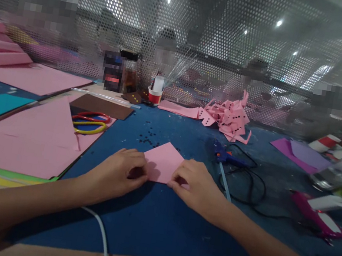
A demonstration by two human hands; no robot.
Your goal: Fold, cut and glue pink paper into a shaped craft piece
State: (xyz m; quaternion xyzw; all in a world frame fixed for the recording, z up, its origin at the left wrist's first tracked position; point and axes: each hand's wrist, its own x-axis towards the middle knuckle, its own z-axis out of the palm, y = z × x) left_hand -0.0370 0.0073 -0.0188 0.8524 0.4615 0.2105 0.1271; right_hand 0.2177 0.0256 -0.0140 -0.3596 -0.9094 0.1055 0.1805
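Note:
A piece of pink paper [165,162] lies on the blue tabletop, its pointed corner facing away from me and a straight edge nearest me. My left hand [127,166] pinches its left end between thumb and curled fingers. At the right end, my right hand [192,182] grips it the same way. The side corners are hidden under my fingers. Just beyond the paper, small dark bits [148,137] are scattered on the table.
Scissors [90,125] rest on pink sheets [23,137] at left. A blue glue gun [227,155] with its black cord and a magenta tool [317,215] lie at right. Behind are a pile of pink cutouts [229,116], a paper cup [154,96] and a perforated metal screen [208,28].

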